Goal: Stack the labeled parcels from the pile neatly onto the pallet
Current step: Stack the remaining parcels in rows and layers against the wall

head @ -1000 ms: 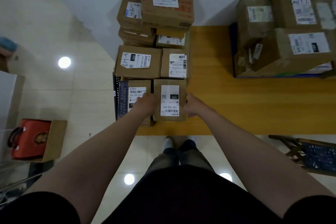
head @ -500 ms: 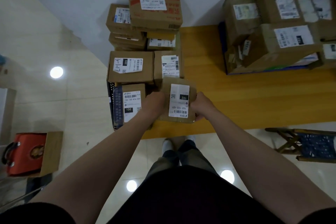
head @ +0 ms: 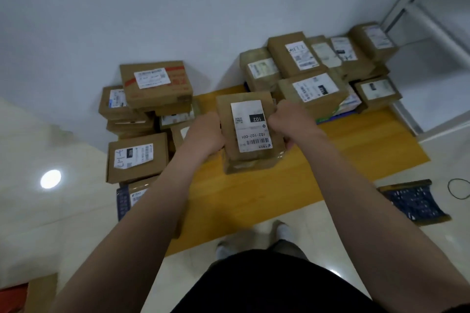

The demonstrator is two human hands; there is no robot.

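Observation:
A small brown parcel [head: 250,132] with a white label reading 102 is held in the air above the yellow wooden pallet [head: 254,193]. My left hand [head: 206,134] grips its left side and my right hand [head: 290,122] grips its right side. A group of labeled parcels [head: 142,119] sits at the left end of the pallet, with a wide box [head: 155,84] on top. Another group of labeled parcels [head: 318,68] lies at the far right end, against the wall.
A grey wall runs behind both groups. A white metal frame [head: 417,7] stands at the right. A dark blue patterned folding stool [head: 414,202] and a thin black loop [head: 457,188] lie on the tiled floor at the right. My feet [head: 254,239] stand at the pallet's front edge.
The 102 parcel has come up off the left group and moved right, over the middle of the pallet, with both hands on it. The view has swung to the right.

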